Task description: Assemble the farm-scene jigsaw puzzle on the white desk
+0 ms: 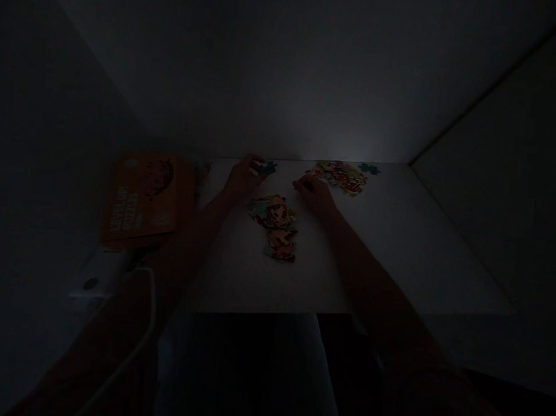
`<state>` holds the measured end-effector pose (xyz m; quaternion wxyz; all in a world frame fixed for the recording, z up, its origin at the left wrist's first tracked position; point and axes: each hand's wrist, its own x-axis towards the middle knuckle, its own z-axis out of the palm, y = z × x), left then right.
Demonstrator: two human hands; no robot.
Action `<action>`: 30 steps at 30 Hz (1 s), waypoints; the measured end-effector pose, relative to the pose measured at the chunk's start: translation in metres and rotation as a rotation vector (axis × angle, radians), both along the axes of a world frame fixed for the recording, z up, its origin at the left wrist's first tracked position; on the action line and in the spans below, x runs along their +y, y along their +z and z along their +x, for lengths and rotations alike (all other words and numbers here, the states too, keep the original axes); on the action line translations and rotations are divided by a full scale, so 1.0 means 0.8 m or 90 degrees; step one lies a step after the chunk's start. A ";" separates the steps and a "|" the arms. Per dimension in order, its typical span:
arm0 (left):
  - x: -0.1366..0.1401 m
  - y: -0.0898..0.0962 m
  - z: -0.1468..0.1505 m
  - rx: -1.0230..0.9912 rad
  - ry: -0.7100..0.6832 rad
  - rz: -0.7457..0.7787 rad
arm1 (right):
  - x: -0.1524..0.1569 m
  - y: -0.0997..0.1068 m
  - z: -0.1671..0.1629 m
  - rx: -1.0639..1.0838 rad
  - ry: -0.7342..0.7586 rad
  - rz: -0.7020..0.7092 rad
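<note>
The picture is very dark. At the back of the white table, my left hand has its thumb and fingers closed around a dark teal puzzle piece. To its right, my right hand is curled with thumb and fingertips together; whether anything lies in that pinch cannot be seen. A heap of loose puzzle pieces is just beyond my right hand. Between my forearms lies a cluster of puzzle pieces, several of them overlapping, with pink and red pieces trailing towards me.
An orange puzzle box is at the left end of the table. Dark teal pieces lie right of the heap, by the wall. A white cable crosses in front of my left forearm.
</note>
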<state>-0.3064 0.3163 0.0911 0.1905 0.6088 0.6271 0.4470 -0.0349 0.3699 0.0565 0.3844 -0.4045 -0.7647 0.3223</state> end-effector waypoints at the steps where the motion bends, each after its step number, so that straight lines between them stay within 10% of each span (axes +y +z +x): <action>1: -0.019 0.003 -0.001 0.031 -0.044 0.001 | 0.000 0.000 0.000 0.001 0.000 0.000; 5: -0.097 0.002 -0.010 0.154 -0.206 -0.035 | 0.002 0.000 -0.001 0.017 -0.014 0.001; 13: -0.175 -0.028 0.065 0.298 -0.196 0.054 | -0.005 0.004 -0.001 0.028 -0.049 0.029; 22: -0.255 -0.022 0.089 0.430 0.022 -0.061 | -0.055 0.012 -0.002 -0.053 -0.044 0.050; 30: -0.309 -0.021 0.085 0.446 0.132 -0.117 | -0.162 0.009 0.014 -0.316 0.158 0.220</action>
